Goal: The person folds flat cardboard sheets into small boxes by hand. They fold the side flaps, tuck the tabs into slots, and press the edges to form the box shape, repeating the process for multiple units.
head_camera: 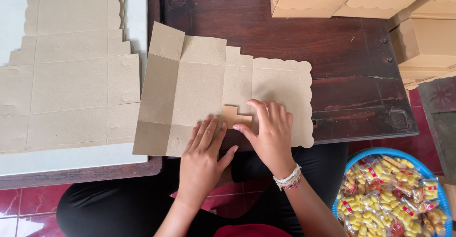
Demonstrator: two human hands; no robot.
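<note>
A flat, unfolded brown cardboard box blank (199, 82) with a scalloped right edge lies on the dark wooden table (294, 32). My left hand (204, 156) presses flat on its near edge, fingers spread. My right hand (270, 130) pinches a small cardboard tab (233, 116) at the near side of the blank, folding it upward, thumb under and fingers on top. A beaded bracelet sits on my right wrist.
A stack of more flat blanks (71, 70) lies on a white surface at the left. Folded cardboard boxes (422, 42) are piled at the back right. A blue basin of packaged yellow snacks (392, 194) stands on the red tiled floor at the lower right.
</note>
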